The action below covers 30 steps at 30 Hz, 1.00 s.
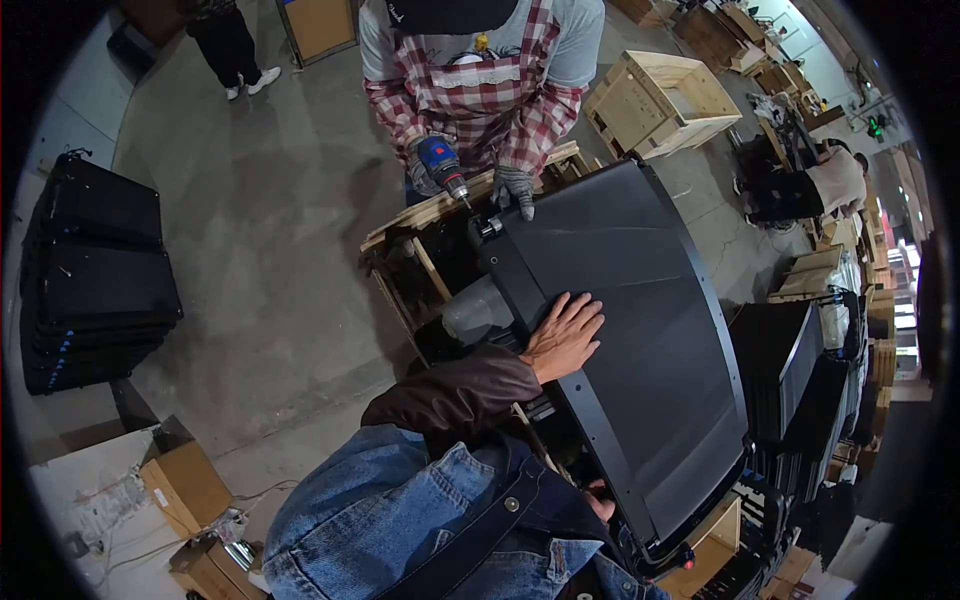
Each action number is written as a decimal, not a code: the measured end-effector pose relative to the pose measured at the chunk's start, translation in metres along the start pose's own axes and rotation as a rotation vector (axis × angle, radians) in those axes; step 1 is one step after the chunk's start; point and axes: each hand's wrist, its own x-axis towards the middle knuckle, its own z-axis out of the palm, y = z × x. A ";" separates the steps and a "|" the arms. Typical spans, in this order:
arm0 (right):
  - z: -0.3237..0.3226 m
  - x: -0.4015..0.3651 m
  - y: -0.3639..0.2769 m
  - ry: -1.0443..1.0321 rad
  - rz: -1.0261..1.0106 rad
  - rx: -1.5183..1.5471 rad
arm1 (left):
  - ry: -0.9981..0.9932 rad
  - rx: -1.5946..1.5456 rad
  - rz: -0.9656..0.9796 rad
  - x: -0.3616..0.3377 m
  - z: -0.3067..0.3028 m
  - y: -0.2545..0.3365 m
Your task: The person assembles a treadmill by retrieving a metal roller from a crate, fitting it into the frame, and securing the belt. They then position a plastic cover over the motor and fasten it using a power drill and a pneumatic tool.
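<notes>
My left hand lies flat on a large black panel, its fingers spread near the panel's left edge strip. My right hand shows only in part, low at the panel's near left edge; its fingers are mostly hidden. Across from me, a person in a checked apron holds a blue cordless drill in one gloved hand. Its tip points at a small metal fitting on the panel's far corner. That person's other gloved hand rests on the panel's far edge. A wooden frame shows beneath the panel.
Stacked black panels stand at the left. An open wooden crate sits at the far right, and more black panels lean to the right. Cardboard boxes lie at lower left. Other people stand or bend in the background.
</notes>
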 end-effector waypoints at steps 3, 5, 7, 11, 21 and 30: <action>0.046 -0.022 -0.023 0.193 0.175 0.286 | 0.006 0.011 0.001 0.000 -0.001 0.000; 0.085 -0.045 -0.057 0.322 0.358 0.587 | 0.010 0.002 -0.001 -0.001 0.000 0.001; 0.117 -0.062 -0.088 0.378 0.425 0.699 | 0.015 -0.005 -0.001 -0.001 0.000 0.001; 0.121 -0.066 -0.089 0.320 0.471 0.847 | 0.027 -0.001 0.008 0.000 0.000 0.000; 0.119 -0.060 -0.077 0.275 0.509 1.027 | 0.007 -0.029 -0.014 0.001 -0.006 0.001; 0.149 -0.091 -0.099 0.229 0.553 1.182 | 0.006 0.057 -0.032 0.002 -0.006 0.008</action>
